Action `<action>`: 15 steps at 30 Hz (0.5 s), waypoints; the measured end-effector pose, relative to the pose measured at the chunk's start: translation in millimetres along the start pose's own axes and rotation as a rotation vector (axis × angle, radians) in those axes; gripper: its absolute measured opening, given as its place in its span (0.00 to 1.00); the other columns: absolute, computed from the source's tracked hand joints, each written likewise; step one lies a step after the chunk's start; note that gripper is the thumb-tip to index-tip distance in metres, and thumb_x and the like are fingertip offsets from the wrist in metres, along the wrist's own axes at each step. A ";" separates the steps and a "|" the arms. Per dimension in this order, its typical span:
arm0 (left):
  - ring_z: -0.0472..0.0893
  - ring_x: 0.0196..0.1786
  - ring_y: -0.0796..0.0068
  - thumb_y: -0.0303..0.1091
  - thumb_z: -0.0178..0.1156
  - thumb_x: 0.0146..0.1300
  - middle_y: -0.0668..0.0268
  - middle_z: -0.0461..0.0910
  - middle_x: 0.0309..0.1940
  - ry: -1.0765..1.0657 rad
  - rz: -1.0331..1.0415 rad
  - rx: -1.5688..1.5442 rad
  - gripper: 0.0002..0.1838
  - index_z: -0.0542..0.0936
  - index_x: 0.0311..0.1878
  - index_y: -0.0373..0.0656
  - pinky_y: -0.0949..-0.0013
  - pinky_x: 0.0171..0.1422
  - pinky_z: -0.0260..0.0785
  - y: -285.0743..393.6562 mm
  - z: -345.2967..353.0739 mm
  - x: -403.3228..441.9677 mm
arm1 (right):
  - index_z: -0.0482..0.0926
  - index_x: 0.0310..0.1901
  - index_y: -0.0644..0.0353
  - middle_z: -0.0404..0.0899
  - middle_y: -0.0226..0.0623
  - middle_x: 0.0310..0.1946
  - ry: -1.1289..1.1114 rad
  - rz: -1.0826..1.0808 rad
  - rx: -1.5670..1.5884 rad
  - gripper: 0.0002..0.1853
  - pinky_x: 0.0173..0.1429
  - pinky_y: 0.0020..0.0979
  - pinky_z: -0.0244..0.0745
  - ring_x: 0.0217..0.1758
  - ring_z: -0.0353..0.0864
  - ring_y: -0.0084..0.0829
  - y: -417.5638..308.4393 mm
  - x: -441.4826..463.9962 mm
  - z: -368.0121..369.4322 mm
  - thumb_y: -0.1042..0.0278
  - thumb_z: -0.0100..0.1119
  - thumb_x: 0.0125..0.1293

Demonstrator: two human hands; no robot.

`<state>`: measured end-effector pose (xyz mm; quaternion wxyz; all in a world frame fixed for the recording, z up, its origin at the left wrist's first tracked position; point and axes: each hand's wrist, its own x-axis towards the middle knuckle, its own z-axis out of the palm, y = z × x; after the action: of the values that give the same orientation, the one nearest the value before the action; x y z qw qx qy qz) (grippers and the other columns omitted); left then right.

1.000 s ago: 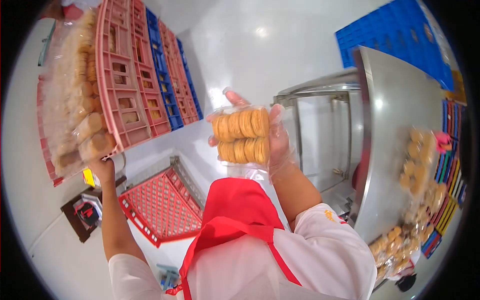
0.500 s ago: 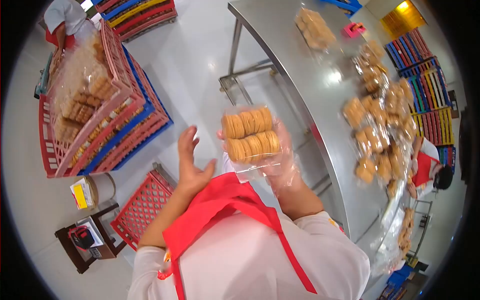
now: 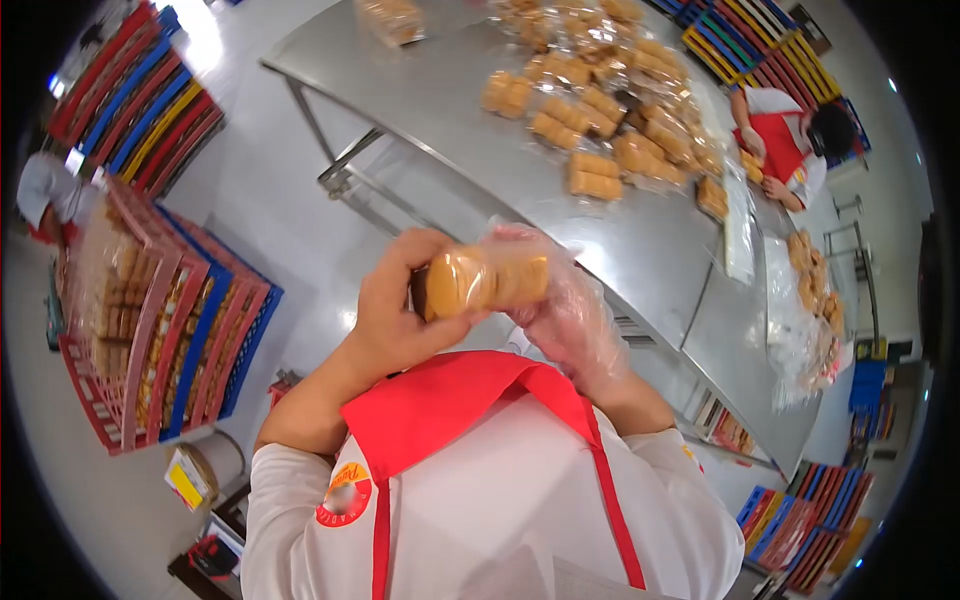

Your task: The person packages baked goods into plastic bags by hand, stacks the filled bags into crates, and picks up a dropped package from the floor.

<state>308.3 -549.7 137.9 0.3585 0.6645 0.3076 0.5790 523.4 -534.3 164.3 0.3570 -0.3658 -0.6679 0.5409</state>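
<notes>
In front of my apron, a clear plastic pack of round golden biscuits (image 3: 490,280) is held between both hands, turned so a narrow side faces up. My left hand (image 3: 395,300), bare, is closed around its left end, with the thumb along the near side. A clear plastic glove covers my right hand (image 3: 575,310), which grips the right end; some of its fingers are hidden behind the pack. Beyond my hands is a steel table (image 3: 420,125) carrying a heap of similar biscuit packs (image 3: 595,178).
Stacked crates (image 3: 205,330) of packs stand at my left, with a person (image 3: 50,195) behind them. Another stack (image 3: 150,100) stands farther off. Across the table a co-worker in a red apron (image 3: 785,145) handles a pack. Loose plastic bags (image 3: 790,320) lie at the table's right.
My left hand, open and apart before, has closed on the pack. The pack has turned from its broad face to a narrow side. My view has swung to the right.
</notes>
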 end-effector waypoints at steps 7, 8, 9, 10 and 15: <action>0.78 0.58 0.70 0.49 0.48 0.76 0.59 0.75 0.57 0.076 -0.493 -0.581 0.27 0.65 0.67 0.37 0.66 0.64 0.70 -16.5 159.2 83.6 | 0.65 0.69 0.60 0.72 0.39 0.63 0.221 0.250 0.660 0.24 0.67 0.41 0.72 0.65 0.74 0.35 -13.0 -51.3 -135.0 0.54 0.44 0.80; 0.77 0.59 0.70 0.50 0.47 0.77 0.59 0.75 0.57 0.074 -0.517 -0.623 0.28 0.65 0.68 0.38 0.66 0.65 0.70 -19.9 181.0 94.4 | 0.65 0.68 0.60 0.72 0.39 0.62 0.250 0.265 0.616 0.24 0.68 0.41 0.72 0.66 0.73 0.34 -11.1 -55.8 -158.6 0.55 0.44 0.80; 0.77 0.60 0.69 0.51 0.45 0.77 0.59 0.75 0.58 0.074 -0.543 -0.666 0.28 0.65 0.68 0.38 0.65 0.66 0.69 -23.1 202.2 104.4 | 0.65 0.68 0.60 0.72 0.39 0.62 0.278 0.282 0.572 0.23 0.68 0.40 0.71 0.67 0.72 0.32 -10.0 -61.0 -180.4 0.55 0.45 0.79; 0.76 0.61 0.68 0.52 0.44 0.78 0.59 0.75 0.58 0.076 -0.572 -0.708 0.29 0.64 0.69 0.38 0.64 0.67 0.69 -25.7 221.2 113.2 | 0.66 0.68 0.60 0.72 0.38 0.62 0.289 0.286 0.570 0.23 0.69 0.40 0.70 0.68 0.71 0.32 -11.3 -66.2 -199.0 0.55 0.46 0.79; 0.74 0.63 0.69 0.50 0.45 0.78 0.59 0.72 0.61 0.074 -0.629 -0.825 0.29 0.62 0.70 0.38 0.65 0.69 0.66 -27.9 282.0 146.3 | 0.66 0.68 0.61 0.71 0.38 0.62 0.316 0.297 0.548 0.25 0.71 0.38 0.69 0.68 0.70 0.31 -12.2 -77.7 -267.1 0.54 0.47 0.79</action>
<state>608.2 -447.6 174.5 0.7361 0.3226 0.2510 0.5396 792.2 -480.9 212.7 0.4583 -0.4284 -0.3740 0.6830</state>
